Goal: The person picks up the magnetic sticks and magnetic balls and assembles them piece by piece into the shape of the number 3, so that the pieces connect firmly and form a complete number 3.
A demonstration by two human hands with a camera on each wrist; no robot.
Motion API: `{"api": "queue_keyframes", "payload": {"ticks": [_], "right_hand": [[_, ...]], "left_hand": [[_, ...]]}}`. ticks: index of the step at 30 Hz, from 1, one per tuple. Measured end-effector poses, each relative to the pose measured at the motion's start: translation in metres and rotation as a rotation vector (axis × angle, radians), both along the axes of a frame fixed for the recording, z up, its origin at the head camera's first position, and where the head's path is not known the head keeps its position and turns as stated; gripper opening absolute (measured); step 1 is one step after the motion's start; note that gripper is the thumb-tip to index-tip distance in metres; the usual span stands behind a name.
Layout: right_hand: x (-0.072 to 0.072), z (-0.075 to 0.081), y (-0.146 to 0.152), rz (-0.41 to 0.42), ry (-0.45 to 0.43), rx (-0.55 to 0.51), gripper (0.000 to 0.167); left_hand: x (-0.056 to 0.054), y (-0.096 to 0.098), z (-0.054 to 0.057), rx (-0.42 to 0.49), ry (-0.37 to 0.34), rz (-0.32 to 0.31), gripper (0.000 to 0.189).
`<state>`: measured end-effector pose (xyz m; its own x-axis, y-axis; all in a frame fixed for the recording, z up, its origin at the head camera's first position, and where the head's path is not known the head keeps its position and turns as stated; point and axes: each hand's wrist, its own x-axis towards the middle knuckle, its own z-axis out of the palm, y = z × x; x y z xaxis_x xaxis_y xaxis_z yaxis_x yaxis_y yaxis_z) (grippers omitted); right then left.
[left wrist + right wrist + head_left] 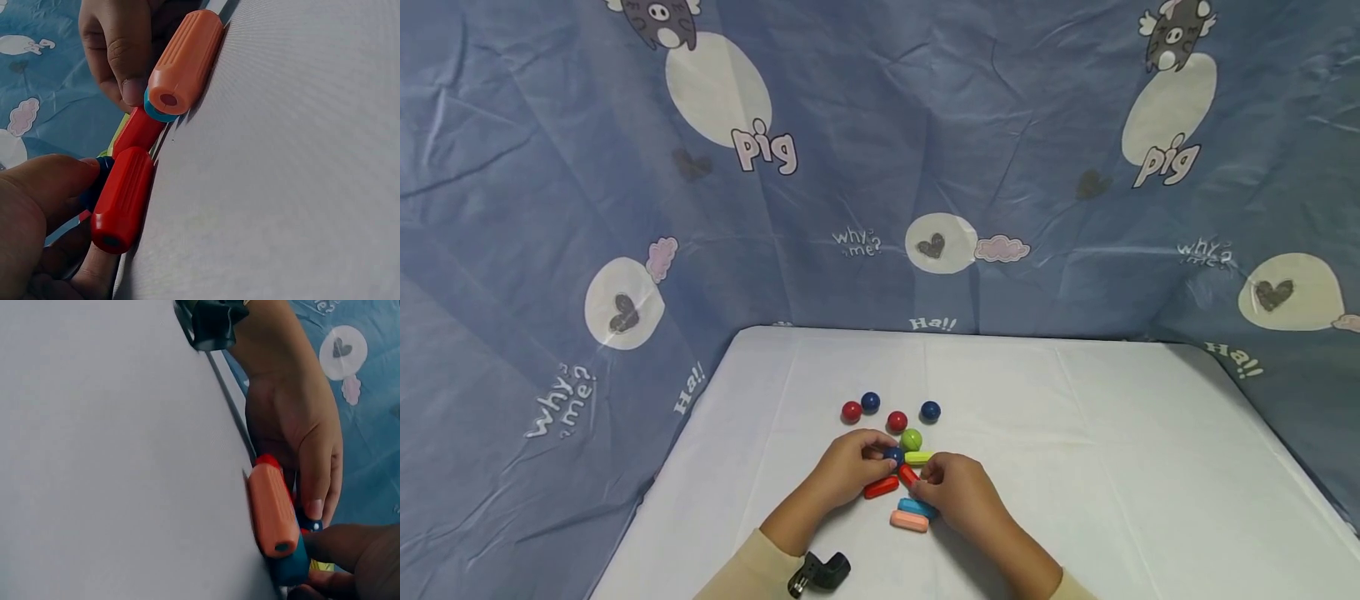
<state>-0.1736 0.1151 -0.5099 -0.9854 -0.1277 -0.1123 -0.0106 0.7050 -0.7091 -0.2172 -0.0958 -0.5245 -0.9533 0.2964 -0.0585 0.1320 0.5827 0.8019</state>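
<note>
In the head view my left hand (848,468) pinches a dark blue ball (896,454) between thumb and fingers. A short red rod (908,475) slants toward that ball, and my right hand (962,493) holds its near end. Beside the ball lie a yellow-green rod (919,457) and a green ball (912,439). Under the left hand's fingertips is another red rod (882,487), its grooved side and round end showing in the left wrist view. By the right hand, a blue rod (916,507) lies against an orange rod (909,522), which partly covers it in both wrist views.
Farther back on the white table (1075,467) sit two red balls (852,412) and two dark blue balls (930,412). A black wrist camera (827,572) is on the left sleeve. Blue printed cloth (865,175) hangs behind the table and along its sides.
</note>
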Motion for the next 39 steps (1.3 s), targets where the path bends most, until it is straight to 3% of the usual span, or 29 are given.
{"api": "queue_keyframes", "payload": {"ticks": [9, 22, 31, 39], "right_hand": [[-0.001, 0.004, -0.001, 0.08, -0.024, 0.048, 0.011], [-0.002, 0.01, 0.009, 0.131, -0.065, 0.09, 0.01], [-0.001, 0.013, 0.007, 0.289, -0.023, 0.205, 0.018], [-0.001, 0.013, 0.011, 0.376, -0.025, 0.136, 0.015]], "left_hand": [[-0.003, 0.0, 0.001, -0.031, 0.073, 0.004, 0.028], [-0.004, -0.001, 0.0, -0.03, 0.073, 0.024, 0.03], [-0.001, -0.002, 0.001, -0.031, 0.041, 0.017, 0.029], [0.001, -0.004, 0.002, -0.013, 0.024, 0.003, 0.029]]}}
